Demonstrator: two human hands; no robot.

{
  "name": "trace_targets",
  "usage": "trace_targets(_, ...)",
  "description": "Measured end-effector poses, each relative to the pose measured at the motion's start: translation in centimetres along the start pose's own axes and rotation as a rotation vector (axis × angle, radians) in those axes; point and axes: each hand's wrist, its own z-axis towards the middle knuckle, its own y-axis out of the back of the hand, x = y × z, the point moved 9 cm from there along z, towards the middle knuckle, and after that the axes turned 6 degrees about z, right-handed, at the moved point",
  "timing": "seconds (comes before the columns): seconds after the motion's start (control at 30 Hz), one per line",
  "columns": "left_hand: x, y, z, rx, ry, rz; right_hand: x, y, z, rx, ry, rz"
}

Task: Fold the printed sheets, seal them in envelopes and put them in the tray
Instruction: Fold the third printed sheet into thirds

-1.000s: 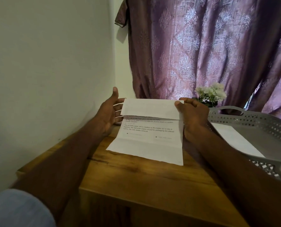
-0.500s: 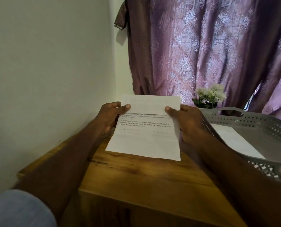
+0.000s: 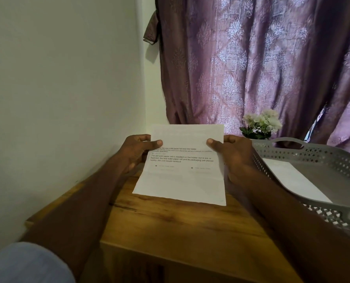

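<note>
A white printed sheet is held up over the back of the wooden table, its top part folded down toward me over the text. My left hand pinches the sheet's left edge at the fold, thumb on the front. My right hand pinches the right edge the same way. The sheet's lower edge hangs just above the tabletop. To the right stands a grey perforated tray with a white envelope lying flat inside it.
A white wall runs along the left side of the table. A purple patterned curtain hangs behind. A small pot of white flowers stands at the back, just left of the tray's far handle.
My left hand went from open beside the sheet to pinching its left edge. Both hands have lifted the sheet a little, and the folded top flap now lies lower over the text.
</note>
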Motion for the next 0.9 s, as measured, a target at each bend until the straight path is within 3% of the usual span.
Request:
trace_targets(0.57,0.3,3.3,-1.8,-0.163,-0.152,0.15,0.4,-0.2,0.7,-0.016,0.05,-0.109)
trace_targets(0.9,0.7,3.0,-1.7,-0.109,-0.109,0.126,0.3,-0.2,0.9,0.002,0.041,-0.153)
